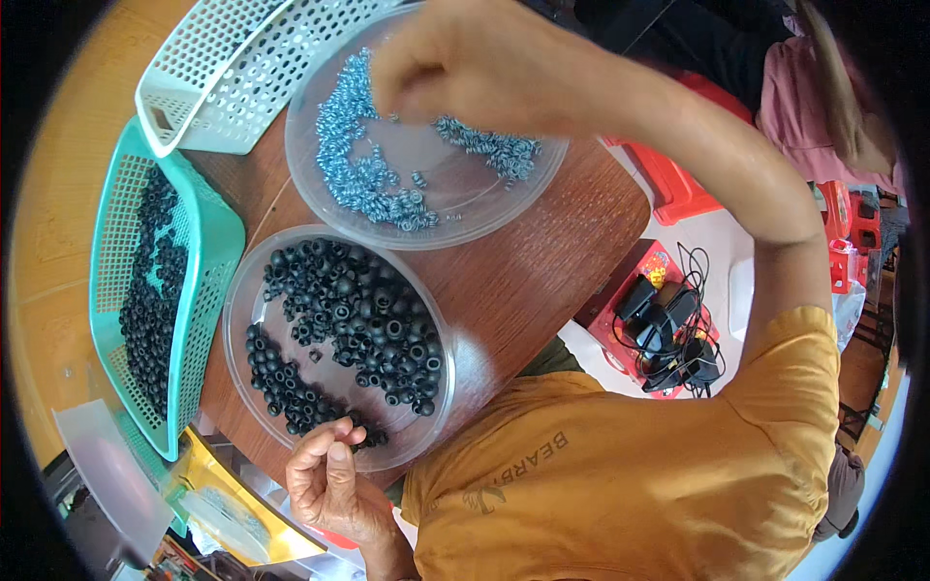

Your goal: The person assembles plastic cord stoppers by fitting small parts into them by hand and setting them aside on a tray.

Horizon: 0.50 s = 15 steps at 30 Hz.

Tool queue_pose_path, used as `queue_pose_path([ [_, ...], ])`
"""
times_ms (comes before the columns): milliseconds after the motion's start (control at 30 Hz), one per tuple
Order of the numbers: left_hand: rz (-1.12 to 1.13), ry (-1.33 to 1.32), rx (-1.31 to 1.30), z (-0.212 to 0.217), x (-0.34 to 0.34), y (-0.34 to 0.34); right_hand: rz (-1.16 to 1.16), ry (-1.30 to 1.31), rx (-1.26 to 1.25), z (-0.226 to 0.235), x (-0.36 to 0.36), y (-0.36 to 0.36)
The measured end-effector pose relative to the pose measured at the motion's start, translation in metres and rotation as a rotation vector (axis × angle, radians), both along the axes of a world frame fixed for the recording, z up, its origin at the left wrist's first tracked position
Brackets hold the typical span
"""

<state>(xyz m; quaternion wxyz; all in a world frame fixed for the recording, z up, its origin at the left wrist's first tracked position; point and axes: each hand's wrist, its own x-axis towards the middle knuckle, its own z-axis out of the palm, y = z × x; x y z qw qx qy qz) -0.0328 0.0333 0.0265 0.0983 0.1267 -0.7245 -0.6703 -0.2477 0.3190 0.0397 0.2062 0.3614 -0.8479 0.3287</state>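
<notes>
My left hand (334, 484) is at the near edge of a round clear tray (232, 344) of black round bead-like caps (387, 329). Its thumb and fingertips are pinched together beside the caps; whatever is between them is too small to make out. Above a second round clear tray (426, 237), farther off, my right hand (426, 68) is curled and smeared by motion. That tray holds many small silvery-blue coil springs (358, 184). The right fingertips are partly hidden, so anything in them cannot be made out.
Left of the trays, a tilted teal basket (208, 242) holds more black caps, with a white perforated basket (242, 92) behind it. All stand on a brown wooden table (542, 257). Right of it, black adapters and tangled cables (668, 324) lie on a red box. A red stool (678, 184) stands beyond.
</notes>
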Motion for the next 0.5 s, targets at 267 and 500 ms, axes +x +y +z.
queue_pose_path([
  [267, -0.062, -0.009, 0.023, -0.002, -0.016, 0.016, 0.129, -0.327, 0.435, -0.033, 0.048, -0.001],
  [500, -0.018, 0.033, 0.040, -0.003, -0.009, 0.007, 0.141, -0.351, 0.576, -0.027, 0.046, -0.020],
])
